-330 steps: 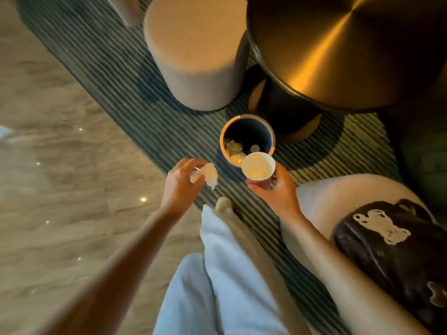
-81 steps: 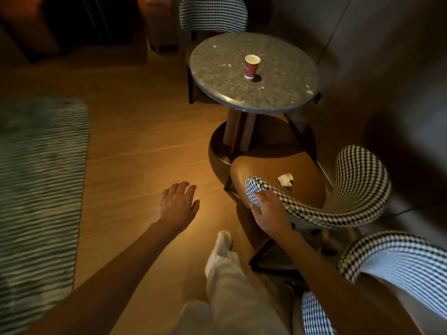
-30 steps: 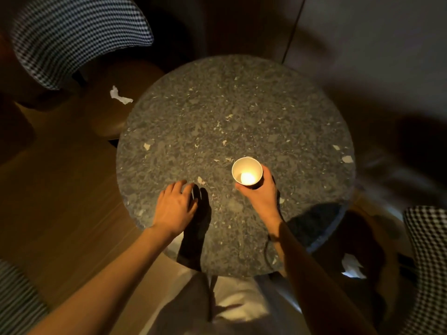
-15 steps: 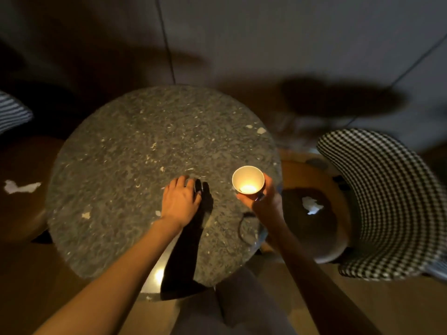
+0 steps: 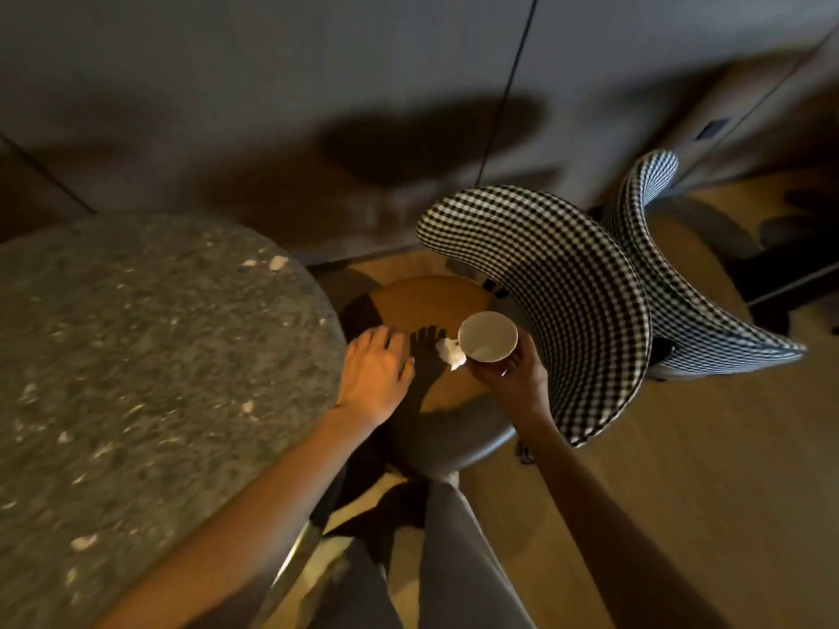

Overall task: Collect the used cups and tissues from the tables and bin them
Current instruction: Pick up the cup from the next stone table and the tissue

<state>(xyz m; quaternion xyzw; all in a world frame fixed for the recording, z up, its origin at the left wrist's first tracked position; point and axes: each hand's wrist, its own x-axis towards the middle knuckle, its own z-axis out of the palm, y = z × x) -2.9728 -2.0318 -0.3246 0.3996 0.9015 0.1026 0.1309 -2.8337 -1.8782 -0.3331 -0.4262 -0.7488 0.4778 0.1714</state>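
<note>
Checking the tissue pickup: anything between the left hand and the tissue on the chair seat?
Nothing visible. The left hand is open over the seat, with only bare seat and its shadow before the tissue. The cup in the right hand is beyond it.

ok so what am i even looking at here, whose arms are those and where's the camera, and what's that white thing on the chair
There is no machine here. The camera sits on a person's head and looks down, so the two arms reaching in from the bottom are that person's own. The right hand holds a paper cup with a white inside, above the chair. The left hand is open, fingers stretched toward a crumpled white tissue lying on the brown chair seat. The chair has a black-and-white checked backrest. On the left is a round speckled stone table. The person is clearing up used cups and tissues.
</note>
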